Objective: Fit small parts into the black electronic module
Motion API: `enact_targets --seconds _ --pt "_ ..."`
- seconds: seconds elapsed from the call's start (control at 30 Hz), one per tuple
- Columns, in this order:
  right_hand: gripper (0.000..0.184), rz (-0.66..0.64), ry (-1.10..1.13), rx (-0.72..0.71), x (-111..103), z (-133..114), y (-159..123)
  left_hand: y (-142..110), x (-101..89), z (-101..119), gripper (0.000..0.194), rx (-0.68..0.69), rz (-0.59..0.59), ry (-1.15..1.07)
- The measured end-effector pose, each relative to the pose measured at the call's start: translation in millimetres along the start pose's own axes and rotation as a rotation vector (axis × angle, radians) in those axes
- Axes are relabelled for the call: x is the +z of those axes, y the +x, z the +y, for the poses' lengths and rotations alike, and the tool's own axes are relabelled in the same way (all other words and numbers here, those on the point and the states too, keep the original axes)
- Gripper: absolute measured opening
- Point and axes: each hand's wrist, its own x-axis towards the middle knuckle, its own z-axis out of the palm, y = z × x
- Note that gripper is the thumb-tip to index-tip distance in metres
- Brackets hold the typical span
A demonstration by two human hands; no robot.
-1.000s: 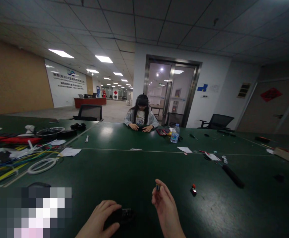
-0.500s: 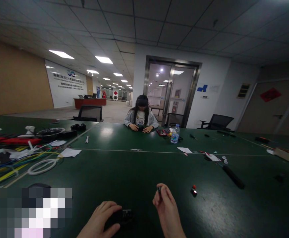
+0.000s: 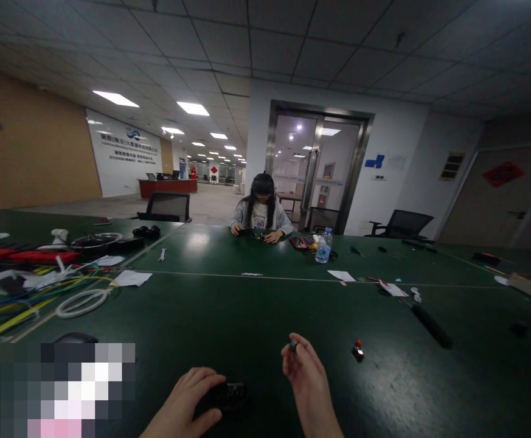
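Observation:
My left hand [image 3: 187, 400] is wrapped round a black block-like object [image 3: 235, 392] that lies on the green table, its fingers over the near end. Pale print shows on the object's far end; its exact kind I cannot make out. To the right, my right hand [image 3: 309, 378] is raised above the table and pinches a small dark bluish piece [image 3: 293, 345] between thumb and fingers. Much of that piece is hidden by the fingertips. Right of this hand, a small silver piece with a red-orange top [image 3: 358, 350] lies on the table.
A black-handled tool [image 3: 432, 326] lies at the right, near papers. Ahead stands a water bottle [image 3: 323, 246]. Across the table a person [image 3: 261, 210] handles something dark. Cables [image 3: 80, 303], paper [image 3: 131, 278] and a wrench [image 3: 162, 255] lie at the left.
My right hand has turned slightly, with the small piece still pinched. The left hand keeps its hold. Opposite, the person's dark object has shifted to the left side, under one hand.

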Motion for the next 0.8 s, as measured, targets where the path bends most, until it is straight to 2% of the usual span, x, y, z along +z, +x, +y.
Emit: enact_targets --seconds 0.17,0.37,0.57,0.8 --pt "0.034 -0.022 -0.044 0.002 1.2 0.8 -0.9 -2.6 1.2 5.1 0.036 0.014 0.050 0.006" --pt "0.034 -0.014 -0.063 -0.003 0.9 1.2 -2.0 0.7 0.6 -8.1 0.035 0.050 -0.031 0.016" --pt "0.035 -0.004 -0.087 0.005 1.1 0.4 -2.3 1.7 4.4 -13.5 0.033 0.010 0.022 0.025" --pt "0.037 -0.011 -0.161 -0.050 4.7 1.3 -3.4 0.4 7.0 -10.4 0.035 0.000 0.077 0.034"
